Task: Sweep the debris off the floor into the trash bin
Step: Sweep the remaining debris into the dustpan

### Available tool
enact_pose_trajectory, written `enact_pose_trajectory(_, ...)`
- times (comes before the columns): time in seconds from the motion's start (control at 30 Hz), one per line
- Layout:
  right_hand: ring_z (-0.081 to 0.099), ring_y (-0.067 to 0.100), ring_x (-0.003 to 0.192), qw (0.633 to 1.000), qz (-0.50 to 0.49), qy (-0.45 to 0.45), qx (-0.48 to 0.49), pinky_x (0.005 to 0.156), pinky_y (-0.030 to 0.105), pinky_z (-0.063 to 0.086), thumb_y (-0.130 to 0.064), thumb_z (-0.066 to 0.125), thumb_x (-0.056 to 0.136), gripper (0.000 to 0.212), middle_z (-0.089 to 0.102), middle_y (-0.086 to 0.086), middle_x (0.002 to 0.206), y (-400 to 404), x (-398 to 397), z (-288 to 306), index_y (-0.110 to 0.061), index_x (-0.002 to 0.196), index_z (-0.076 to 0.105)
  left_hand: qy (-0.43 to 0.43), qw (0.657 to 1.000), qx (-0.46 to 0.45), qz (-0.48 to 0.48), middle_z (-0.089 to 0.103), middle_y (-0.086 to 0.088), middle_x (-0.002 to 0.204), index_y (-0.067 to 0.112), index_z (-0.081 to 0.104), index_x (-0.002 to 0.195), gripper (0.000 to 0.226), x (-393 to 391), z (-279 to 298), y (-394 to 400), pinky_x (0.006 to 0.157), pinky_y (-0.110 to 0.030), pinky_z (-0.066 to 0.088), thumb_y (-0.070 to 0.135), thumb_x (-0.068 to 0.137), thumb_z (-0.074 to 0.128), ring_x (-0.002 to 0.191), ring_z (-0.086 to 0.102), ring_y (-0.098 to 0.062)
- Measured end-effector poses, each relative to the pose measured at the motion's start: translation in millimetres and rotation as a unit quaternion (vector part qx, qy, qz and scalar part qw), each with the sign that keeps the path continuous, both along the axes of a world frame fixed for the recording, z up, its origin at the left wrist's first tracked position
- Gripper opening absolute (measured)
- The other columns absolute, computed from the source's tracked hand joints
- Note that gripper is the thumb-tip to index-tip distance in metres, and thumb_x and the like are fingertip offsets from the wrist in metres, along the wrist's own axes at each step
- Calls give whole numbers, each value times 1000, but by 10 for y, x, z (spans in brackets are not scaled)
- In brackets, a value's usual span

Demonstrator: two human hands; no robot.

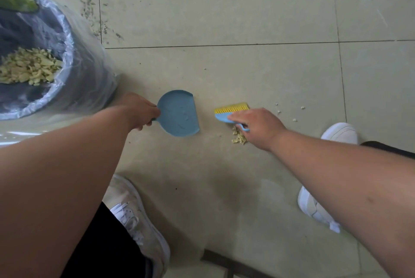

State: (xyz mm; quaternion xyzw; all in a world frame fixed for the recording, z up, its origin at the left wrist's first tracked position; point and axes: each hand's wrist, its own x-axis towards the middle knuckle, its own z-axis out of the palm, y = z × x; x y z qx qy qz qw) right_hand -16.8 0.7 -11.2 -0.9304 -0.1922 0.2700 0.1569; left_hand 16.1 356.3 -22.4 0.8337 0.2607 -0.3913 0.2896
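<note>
Head view: your left hand grips the blue dustpan handle; your right hand holds the brush, debris heaped just under its fingers. Farther left, the trash bin holds more.

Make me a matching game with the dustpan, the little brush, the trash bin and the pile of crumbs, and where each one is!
Things:
1. dustpan
2. brush
3. trash bin
4. pile of crumbs

Places:
A. on the floor just under the right hand
B. gripped by its handle in the left hand
C. at the far left, lined with a clear bag
D. held in the right hand, yellow bristles pointing away from the person

Pairs: 1-B, 2-D, 3-C, 4-A
</note>
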Motion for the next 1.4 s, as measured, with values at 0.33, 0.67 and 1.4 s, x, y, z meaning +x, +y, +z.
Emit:
enact_pose_trajectory(0.33, 67, 30, 116, 969, -238, -55, 40, 96, 35, 53, -21, 57, 99, 41, 72, 10, 128, 474, 881, -108, -29, 139, 64, 48, 998, 46, -5, 65, -3, 43, 1, 70, 69, 37, -187, -46, 198, 44, -22, 37, 26, 95, 64, 38, 48, -24)
enact_pose_trajectory(0.67, 65, 31, 117, 999, 43, -5, -23, 95, 39, 53, -14, 55, 92, 42, 71, 2, 131, 936, 720, -177, -27, 130, 68, 40, 988, 72, -129, 54, 3, 30, 0, 76, 70, 44, -132, 74, 263, 48, -28, 38, 27, 100, 58, 44, 55, -24)
enact_pose_trajectory(1.4, 63, 39, 101, 923, -365, -81, -87, 74, 32, 38, -17, 51, 98, 24, 69, 17, 110, -1701, 119, -27, -14, 117, 66, 33, 970, 13, -241, 79, -1, 69, 12, 67, 143, 47, 159, -19, -984, 52, -26, 50, 20, 97, 61, 43, 57, -24)
